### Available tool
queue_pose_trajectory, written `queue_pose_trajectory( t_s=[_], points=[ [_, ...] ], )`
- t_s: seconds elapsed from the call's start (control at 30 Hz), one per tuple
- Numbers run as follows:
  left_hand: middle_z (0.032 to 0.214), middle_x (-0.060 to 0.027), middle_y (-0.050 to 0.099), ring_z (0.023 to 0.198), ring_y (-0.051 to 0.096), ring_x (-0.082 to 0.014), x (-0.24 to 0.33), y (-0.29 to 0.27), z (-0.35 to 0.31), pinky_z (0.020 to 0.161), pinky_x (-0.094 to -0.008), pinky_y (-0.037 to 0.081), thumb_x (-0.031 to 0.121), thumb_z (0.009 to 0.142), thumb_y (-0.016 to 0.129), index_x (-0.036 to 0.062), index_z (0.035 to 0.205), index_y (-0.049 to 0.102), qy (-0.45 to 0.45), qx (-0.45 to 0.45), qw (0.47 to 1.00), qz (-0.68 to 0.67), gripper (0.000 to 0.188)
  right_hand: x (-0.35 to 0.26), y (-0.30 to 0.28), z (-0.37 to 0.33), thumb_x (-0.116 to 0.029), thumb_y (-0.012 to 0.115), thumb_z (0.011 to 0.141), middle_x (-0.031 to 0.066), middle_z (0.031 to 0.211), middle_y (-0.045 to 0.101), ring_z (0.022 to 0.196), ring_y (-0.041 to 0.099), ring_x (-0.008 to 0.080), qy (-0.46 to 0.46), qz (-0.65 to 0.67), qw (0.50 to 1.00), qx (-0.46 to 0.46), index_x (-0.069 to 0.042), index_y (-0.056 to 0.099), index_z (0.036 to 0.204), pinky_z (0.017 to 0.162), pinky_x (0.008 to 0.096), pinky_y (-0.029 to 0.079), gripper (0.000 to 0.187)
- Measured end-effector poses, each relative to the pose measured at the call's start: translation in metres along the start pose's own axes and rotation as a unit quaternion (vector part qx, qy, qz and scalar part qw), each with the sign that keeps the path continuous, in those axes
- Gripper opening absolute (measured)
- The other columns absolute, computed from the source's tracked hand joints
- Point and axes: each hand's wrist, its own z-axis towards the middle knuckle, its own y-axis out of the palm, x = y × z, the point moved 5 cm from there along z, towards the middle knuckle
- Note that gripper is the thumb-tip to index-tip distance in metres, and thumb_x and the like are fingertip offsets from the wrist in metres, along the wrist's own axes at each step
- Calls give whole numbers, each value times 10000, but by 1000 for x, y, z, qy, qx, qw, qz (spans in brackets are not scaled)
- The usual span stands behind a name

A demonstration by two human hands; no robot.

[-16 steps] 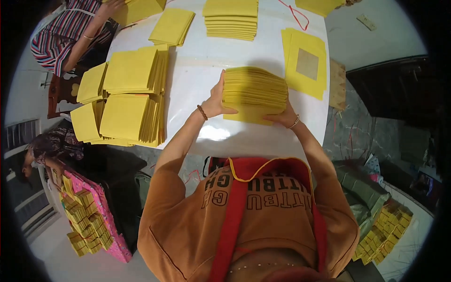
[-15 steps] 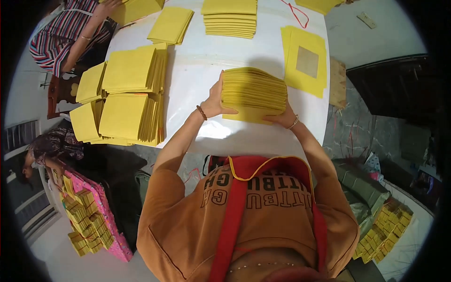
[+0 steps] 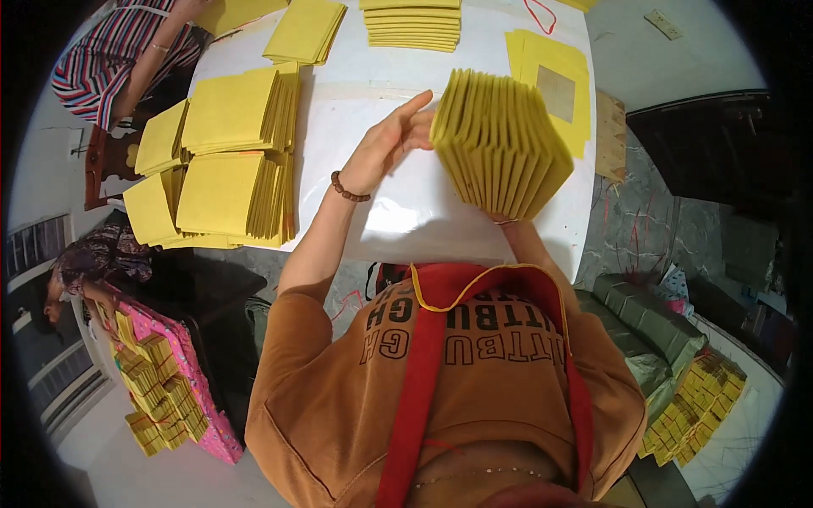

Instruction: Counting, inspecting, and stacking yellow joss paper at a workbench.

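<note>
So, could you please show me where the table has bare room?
The white table is bare between the folded yellow piles and the left hand, and along its near edge below the tilted stack. Those piles crowd its left; flat sheets fill the far right.

White table [image 3: 334, 127]: yellow stacks [image 3: 220, 190], sheets [image 3: 522, 55], red cord [image 3: 548, 32] perhaps.

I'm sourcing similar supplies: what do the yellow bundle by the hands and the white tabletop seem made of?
Yellow bundle: probably thick paper, matte, with crisp folded edges, though felt-like fabric is possible.
White tabletop: seemingly glossy plastic sheeting or laminate, given its pale reflections.
</note>
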Motion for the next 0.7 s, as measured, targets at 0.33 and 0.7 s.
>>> queue_pose_trajectory(
  t_s=[0.33, 0.7],
  points=[
    [1099, -90, 538, 928, 506, -109, 8, 21, -2, 799, -251, 441, 143, 849, 573, 31, 1321, 350, 44, 209, 946, 242, 534, 41, 56, 5, -534, 352, 862, 19, 1203, 535, 1081, 526, 210, 39, 234, 968, -82, -194, 466, 1236, 884, 467, 428, 518],
    [983, -170, 580, 786, 586, -224, 17, 37, -3, 681, -316, 497, 105, 805, 528, 48, 1227, 440, 67, 262, 844, 463, 435, 47, 76, -6, -480, 386, 869, 56, 1180, 551, 1035, 561, 213, 44, 222, 970, -94, -138, 492, 1206, 831, 401, 496, 492]
  ],
)
